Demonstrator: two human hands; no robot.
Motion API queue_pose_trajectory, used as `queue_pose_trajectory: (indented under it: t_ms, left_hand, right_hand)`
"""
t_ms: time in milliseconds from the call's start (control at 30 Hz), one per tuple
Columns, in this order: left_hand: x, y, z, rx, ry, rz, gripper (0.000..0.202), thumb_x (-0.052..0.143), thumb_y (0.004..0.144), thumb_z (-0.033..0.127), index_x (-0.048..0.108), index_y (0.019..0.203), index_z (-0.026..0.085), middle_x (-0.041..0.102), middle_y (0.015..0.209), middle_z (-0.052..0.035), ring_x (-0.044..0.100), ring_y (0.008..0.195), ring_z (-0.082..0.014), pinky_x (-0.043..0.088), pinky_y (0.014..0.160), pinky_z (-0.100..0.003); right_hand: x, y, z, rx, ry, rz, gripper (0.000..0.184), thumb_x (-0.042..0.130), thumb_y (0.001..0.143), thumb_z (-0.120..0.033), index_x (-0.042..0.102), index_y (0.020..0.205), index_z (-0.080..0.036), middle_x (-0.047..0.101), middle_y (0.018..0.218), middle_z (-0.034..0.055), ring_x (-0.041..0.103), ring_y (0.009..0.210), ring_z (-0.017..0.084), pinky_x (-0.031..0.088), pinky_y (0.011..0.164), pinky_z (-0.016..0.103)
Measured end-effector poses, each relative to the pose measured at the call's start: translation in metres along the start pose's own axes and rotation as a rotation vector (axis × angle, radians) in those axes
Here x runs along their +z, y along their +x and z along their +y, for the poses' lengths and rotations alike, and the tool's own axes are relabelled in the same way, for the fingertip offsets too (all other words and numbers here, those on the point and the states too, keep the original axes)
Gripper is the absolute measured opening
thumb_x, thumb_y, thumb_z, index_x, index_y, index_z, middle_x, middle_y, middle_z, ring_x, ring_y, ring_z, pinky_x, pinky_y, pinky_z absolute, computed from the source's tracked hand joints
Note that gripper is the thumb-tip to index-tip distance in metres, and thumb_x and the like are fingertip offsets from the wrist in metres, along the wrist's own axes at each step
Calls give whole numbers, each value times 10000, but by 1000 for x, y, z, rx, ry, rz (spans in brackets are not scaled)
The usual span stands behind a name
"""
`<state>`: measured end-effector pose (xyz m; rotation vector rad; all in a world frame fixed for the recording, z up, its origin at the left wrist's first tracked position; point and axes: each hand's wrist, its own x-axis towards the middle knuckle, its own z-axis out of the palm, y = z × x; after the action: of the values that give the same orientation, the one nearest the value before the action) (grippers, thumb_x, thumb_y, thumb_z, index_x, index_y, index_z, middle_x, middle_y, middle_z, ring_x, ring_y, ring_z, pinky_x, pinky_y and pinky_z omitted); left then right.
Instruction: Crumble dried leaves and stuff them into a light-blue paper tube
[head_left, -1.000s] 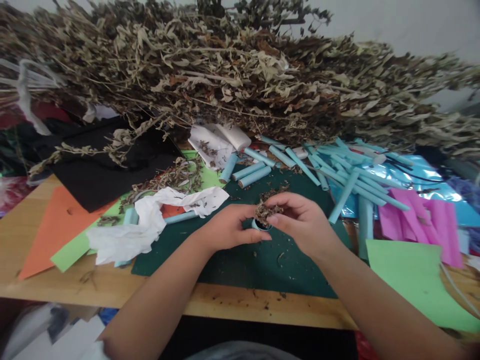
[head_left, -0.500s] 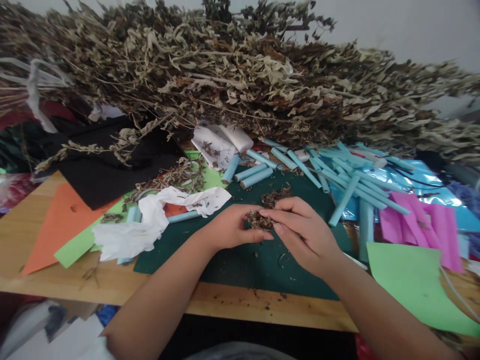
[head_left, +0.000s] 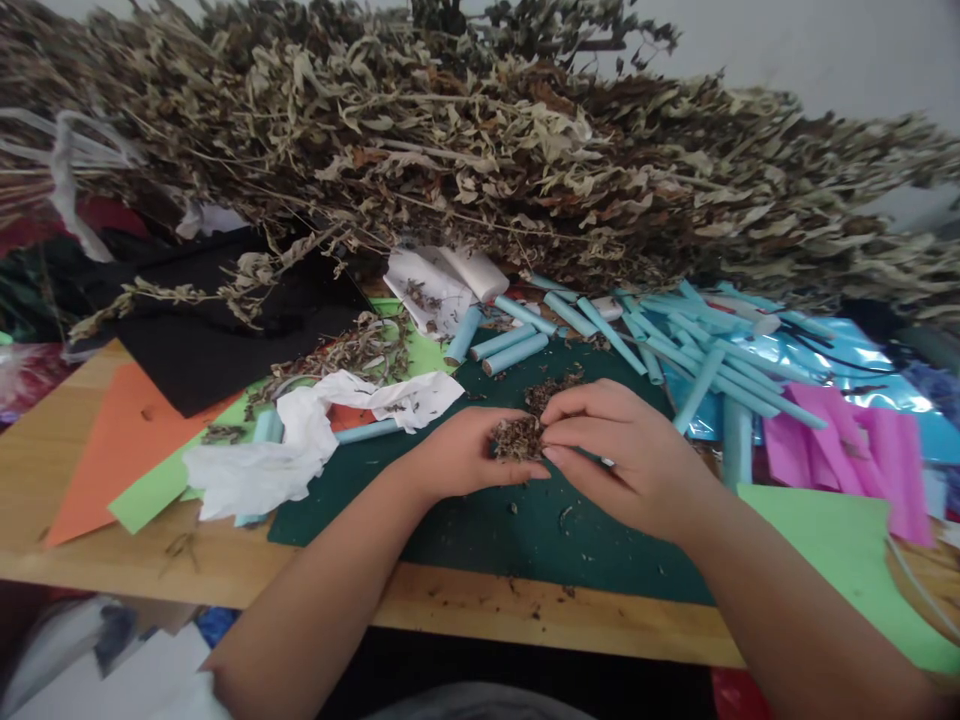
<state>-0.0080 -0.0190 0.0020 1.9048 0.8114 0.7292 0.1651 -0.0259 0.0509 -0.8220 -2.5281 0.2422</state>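
Observation:
My left hand is curled shut over the dark green mat, with a clump of crumbled dried leaves at its fingertips. The blue paper tube seen in it earlier is hidden under the clump and my fingers. My right hand lies against it from the right, fingers pressed together on the clump. A small heap of leaf crumbs lies on the mat just behind my hands.
A big pile of dried leafy branches fills the back. Several blue paper tubes lie at the right rear. Crumpled white tissue, orange paper, black cloth, pink paper and a light green sheet cover the wooden table.
The blue tube's rim showed in my left hand a second ago; now leaves and fingers cover it. My right hand has lowered and flattened onto the clump.

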Motion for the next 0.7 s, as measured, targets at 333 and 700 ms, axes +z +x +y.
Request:
queue_pose_trajectory:
  t_ms: [333,700]
  left_hand:
    - [0,-1,-2,24,68,-12,359,552,679,438,556,857,126,581,732,-23,520,683,-140,406,621,-235]
    - [3,-2,-9,154,15,69,255,567,686,335,558,837,129,615,826,-37,548,766,-151,425,670,-242]
  right_hand:
    - [-7,5,6,43,213,120,193,377,789,-159,545,883,-174,525,898,81,484,865,177,398,729,321]
    - [-10,45,-6,-137,30,-337,256,352,781,-179,607,807,-163,545,797,60,441,728,163,318,694,328]
